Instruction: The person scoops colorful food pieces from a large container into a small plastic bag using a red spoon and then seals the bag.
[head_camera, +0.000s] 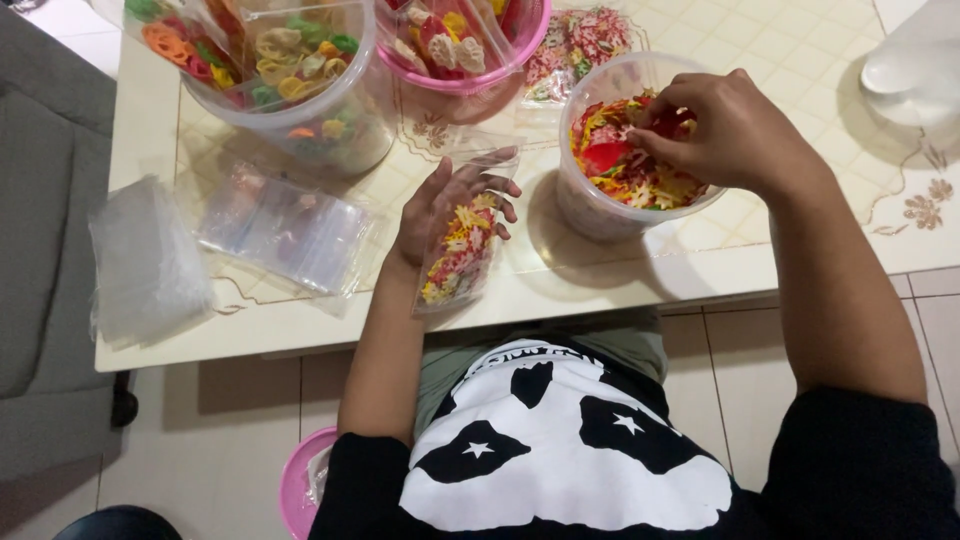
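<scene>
Two bare hands work at the counter (300, 320): nearest, the left hand (450, 205) keeps its grip clamped on a small clear bag (462, 250) of colourful crackers; beyond, the right hand (725, 130) pinches crackers inside a clear tub (600, 205), just right of the bag.
</scene>
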